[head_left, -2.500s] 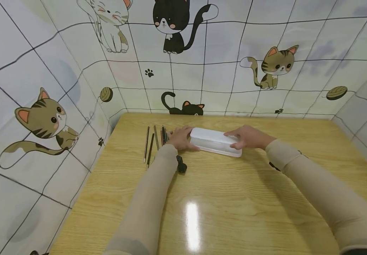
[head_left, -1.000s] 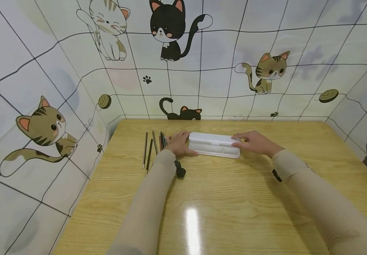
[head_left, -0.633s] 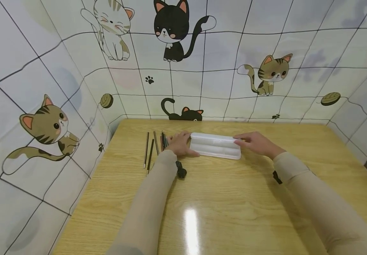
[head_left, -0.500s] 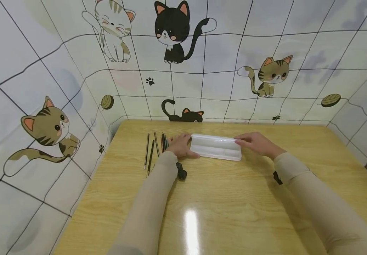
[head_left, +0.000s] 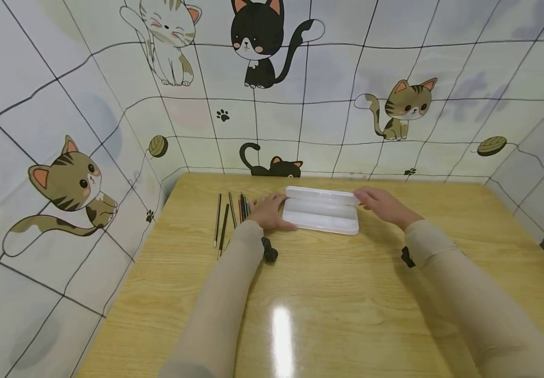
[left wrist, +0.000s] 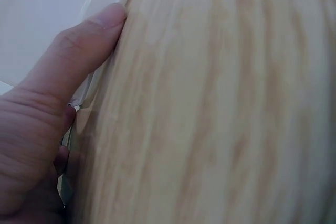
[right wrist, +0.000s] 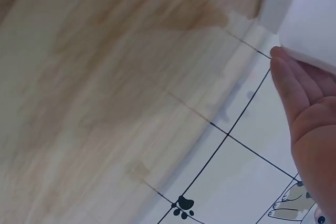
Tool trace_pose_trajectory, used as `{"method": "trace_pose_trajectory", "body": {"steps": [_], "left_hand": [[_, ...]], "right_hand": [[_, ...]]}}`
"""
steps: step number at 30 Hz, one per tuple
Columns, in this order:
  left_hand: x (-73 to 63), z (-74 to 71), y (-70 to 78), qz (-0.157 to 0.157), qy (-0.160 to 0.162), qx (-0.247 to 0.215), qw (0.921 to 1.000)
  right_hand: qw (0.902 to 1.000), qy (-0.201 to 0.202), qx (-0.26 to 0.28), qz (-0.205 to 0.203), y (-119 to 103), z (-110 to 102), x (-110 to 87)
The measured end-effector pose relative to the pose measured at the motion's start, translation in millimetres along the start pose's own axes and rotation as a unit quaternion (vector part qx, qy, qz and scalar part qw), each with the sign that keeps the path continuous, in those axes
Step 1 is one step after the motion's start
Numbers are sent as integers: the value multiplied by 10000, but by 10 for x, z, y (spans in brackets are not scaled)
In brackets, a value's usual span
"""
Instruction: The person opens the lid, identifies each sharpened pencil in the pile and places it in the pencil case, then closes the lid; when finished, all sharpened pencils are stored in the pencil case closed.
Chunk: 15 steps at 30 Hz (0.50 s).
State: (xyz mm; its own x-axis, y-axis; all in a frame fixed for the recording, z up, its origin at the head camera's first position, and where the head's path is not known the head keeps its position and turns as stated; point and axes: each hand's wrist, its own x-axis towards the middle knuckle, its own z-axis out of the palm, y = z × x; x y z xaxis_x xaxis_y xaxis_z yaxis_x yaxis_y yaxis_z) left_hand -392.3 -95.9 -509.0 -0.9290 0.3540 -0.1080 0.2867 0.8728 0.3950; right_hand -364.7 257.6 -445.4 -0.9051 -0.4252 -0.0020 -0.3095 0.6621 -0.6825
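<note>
- White case [head_left: 320, 224], just one, lies on the wooden table [head_left: 338, 299] towards the far edge; its lid [head_left: 321, 196] is raised along the far side, and the pale inside of the base shows.
- Left hand [head_left: 268, 211] holds the case's left end, thumb laid along the near edge, fingers round the end wall.
- Right hand [head_left: 385, 205] pinches the lid at its right end, fingers fairly straight and close together.
- Three thin pencils [head_left: 217, 219] lie left of the left hand; next to its fingers is a bunch of pencils [head_left: 242, 207], partly hidden, so I cannot count it.
- Two beige sleeves [head_left: 215, 304] reach forward, a black device [head_left: 269, 251] at each wrist.
- Printed wall [head_left: 328, 118] behind: six cats [head_left: 259, 31], some cut off, and two yarn balls [head_left: 158, 146].
</note>
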Motion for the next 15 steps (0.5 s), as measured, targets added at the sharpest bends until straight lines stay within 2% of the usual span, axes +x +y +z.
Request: {"method": "trace_pose_trajectory", "body": {"steps": [7, 14, 15], "left_hand": [[23, 45, -30, 11, -35, -112, 9999], [1, -20, 6, -31, -11, -105, 9999], [0, -23, 4, -42, -8, -112, 9999]], "right_hand": [[9987, 33, 263, 446, -14, 8, 106], [9940, 79, 680, 855, -74, -55, 223], [9933, 99, 701, 913, -23, -48, 258]]}}
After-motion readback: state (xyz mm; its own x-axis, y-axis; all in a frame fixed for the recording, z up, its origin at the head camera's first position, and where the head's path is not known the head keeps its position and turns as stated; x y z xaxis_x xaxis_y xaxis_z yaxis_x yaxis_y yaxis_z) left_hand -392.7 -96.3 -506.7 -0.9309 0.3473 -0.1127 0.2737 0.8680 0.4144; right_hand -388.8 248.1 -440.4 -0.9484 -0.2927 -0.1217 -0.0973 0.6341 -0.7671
